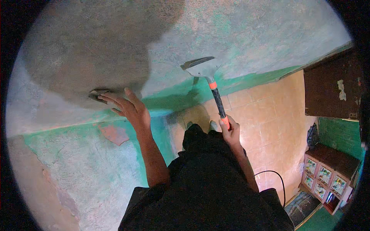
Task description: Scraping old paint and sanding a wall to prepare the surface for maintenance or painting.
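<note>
The right hand (231,134), a little right of the frame's centre, is closed around the orange lower end of a scraper (216,94). From that grip the scraper runs up the frame with a slight lean to the left: its long axis goes through the black part of the handle and an orange collar to the broad grey head (203,68) in the upper middle. The head spreads crosswise to the handle, its dark edge uppermost and facing the wall (246,42); whether the edge touches the wall cannot be told. A shadow falls on the wall below the head.

The left hand (134,112), left of centre, is the one nearer the dark patch (96,50) in the upper left. Its fingers reach leftward onto a small dark pad (95,94) at the patch's lower edge, with the thumb standing apart; whether they clasp the pad or only press it is unclear. The scraper's head lies to the right of this hand, well apart from it and outside the patch.

Below the head, a green band (246,82) borders the tiled floor (258,115). Farther out, a small cabinet (327,156) stands in the lower right, near a black cable (282,181).
</note>
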`<move>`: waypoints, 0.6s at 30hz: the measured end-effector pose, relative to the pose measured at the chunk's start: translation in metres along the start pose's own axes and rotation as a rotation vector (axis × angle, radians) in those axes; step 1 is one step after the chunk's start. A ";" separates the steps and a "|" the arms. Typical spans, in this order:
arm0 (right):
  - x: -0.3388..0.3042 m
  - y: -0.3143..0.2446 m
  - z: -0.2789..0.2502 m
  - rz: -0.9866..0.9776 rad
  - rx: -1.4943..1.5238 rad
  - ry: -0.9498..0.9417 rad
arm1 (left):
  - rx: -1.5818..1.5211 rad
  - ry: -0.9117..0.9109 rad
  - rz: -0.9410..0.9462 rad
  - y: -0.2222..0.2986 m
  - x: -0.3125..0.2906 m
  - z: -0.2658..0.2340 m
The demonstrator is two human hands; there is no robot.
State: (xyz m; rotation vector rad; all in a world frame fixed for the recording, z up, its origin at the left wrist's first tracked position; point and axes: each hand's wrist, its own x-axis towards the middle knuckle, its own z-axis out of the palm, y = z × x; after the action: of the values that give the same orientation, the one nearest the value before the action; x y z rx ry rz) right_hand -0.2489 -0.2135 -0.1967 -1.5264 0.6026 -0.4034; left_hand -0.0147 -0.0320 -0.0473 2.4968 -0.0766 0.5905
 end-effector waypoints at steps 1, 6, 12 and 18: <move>0.001 0.000 -0.001 0.009 -0.017 -0.008 | -0.022 0.008 0.004 0.002 0.000 0.000; 0.001 0.003 -0.002 -0.007 -0.024 0.021 | -0.027 0.027 0.021 0.003 0.000 0.000; 0.002 0.008 -0.005 -0.020 -0.059 -0.005 | 0.001 0.018 0.035 0.004 0.000 -0.004; 0.001 0.004 -0.001 -0.042 -0.022 0.018 | -0.023 -0.006 0.027 0.009 -0.003 -0.009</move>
State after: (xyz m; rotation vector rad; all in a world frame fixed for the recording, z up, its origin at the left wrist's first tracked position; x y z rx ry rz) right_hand -0.2491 -0.2153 -0.2012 -1.5604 0.5918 -0.4446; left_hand -0.0222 -0.0347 -0.0377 2.4783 -0.1187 0.5905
